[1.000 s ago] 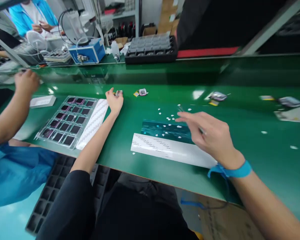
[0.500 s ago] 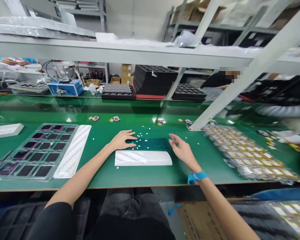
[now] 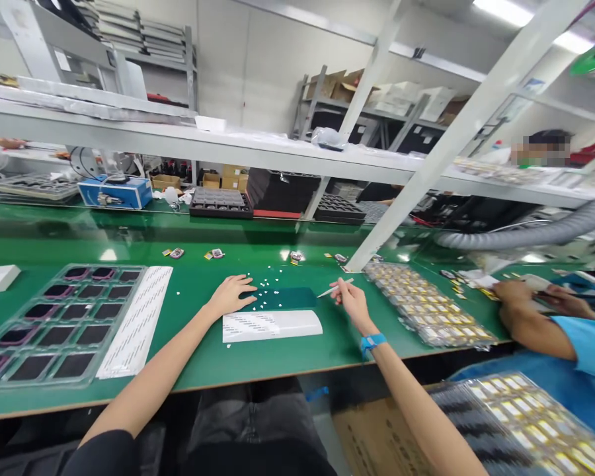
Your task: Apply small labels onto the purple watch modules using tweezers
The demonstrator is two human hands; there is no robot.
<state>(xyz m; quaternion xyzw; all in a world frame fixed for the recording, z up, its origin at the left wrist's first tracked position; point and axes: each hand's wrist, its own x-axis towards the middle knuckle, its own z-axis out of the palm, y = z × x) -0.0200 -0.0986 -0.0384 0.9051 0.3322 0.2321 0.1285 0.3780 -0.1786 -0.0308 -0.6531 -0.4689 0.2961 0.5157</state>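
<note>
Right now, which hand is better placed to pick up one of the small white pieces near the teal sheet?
Right, probably. The right hand holds the tweezers, tips pointing toward the white pieces. The left hand lies flat beside them, without a tool.

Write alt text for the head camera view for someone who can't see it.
A person's left hand rests flat on a green workbench beside a white label sheet, while the right hand holds tweezers. Clear trays of dark parts lie left; a co-worker's hand works at right.
</note>
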